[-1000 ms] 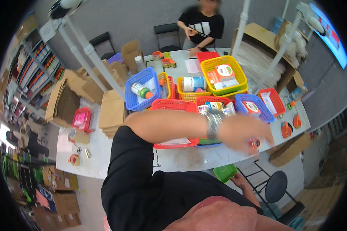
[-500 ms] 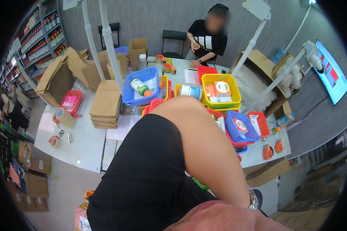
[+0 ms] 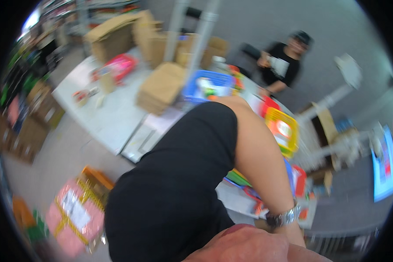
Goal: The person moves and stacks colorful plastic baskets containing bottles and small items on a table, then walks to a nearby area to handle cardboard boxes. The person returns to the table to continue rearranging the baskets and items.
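My left arm, in a black sleeve (image 3: 174,174), crosses the middle of the head view with its elbow raised and bent. The forearm (image 3: 264,166) slants down to the right, with a metal-band watch (image 3: 284,217) at the wrist. Of my left hand (image 3: 294,233), only a part past the watch shows; its fingers are hidden. My right hand is out of view. Behind the raised elbow stands a blue basket (image 3: 190,92) with a bottle in it, blurred. Near the forearm is a yellow basket (image 3: 294,139) holding an orange-and-white package.
A white table (image 3: 96,118) carries flat cardboard pieces (image 3: 159,89) and a pink package (image 3: 121,67). Across it sits a person (image 3: 281,65) in a black top. On the floor at lower left lies a pink parcel (image 3: 72,218) with yellow tape. A screen (image 3: 383,168) stands at right.
The whole view has swung and tilted, blurring the scene. The table and baskets appear turned clockwise, the pink parcel has come further into view, and more of the watch and wrist shows.
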Demonstrator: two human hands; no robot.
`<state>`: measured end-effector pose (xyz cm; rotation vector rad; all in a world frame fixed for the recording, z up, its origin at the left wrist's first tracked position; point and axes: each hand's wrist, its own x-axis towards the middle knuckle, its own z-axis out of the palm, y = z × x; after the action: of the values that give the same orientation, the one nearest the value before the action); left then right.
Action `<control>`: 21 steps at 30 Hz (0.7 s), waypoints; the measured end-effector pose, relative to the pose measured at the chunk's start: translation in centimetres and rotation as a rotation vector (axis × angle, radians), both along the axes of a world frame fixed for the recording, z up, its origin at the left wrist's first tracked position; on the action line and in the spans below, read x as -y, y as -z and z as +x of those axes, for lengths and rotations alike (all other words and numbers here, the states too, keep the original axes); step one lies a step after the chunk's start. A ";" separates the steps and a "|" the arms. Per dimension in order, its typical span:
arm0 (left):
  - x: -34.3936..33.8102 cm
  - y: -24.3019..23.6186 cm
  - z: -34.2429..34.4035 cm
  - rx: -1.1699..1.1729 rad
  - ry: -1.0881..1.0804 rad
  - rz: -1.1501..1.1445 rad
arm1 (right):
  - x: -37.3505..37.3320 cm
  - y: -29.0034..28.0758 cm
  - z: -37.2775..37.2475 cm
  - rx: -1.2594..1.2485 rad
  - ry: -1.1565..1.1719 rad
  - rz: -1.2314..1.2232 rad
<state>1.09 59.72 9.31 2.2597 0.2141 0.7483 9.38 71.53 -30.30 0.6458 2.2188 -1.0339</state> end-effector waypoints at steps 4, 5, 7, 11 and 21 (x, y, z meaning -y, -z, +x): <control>2.3 3.9 -6.9 0.115 -0.328 -0.201 | 0.9 0.9 -7.6 0.025 -0.186 -0.023; 3.3 5.1 -7.9 0.141 -0.402 -0.241 | 1.2 1.4 -9.3 0.032 -0.233 -0.026; 5.6 6.6 -9.5 0.196 -0.493 -0.283 | 2.3 1.8 -12.6 0.044 -0.322 -0.020; 11.6 8.5 -11.6 0.286 -0.653 -0.313 | 6.1 2.3 -18.2 0.049 -0.497 -0.017; 28.0 12.7 -14.7 0.489 -0.947 -0.320 | 20.8 0.4 -25.8 0.035 -0.770 0.010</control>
<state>-13.65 31.75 -3.42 1.5299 1.1104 1.5757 -16.43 50.68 -30.71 -0.2000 2.1452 -0.5965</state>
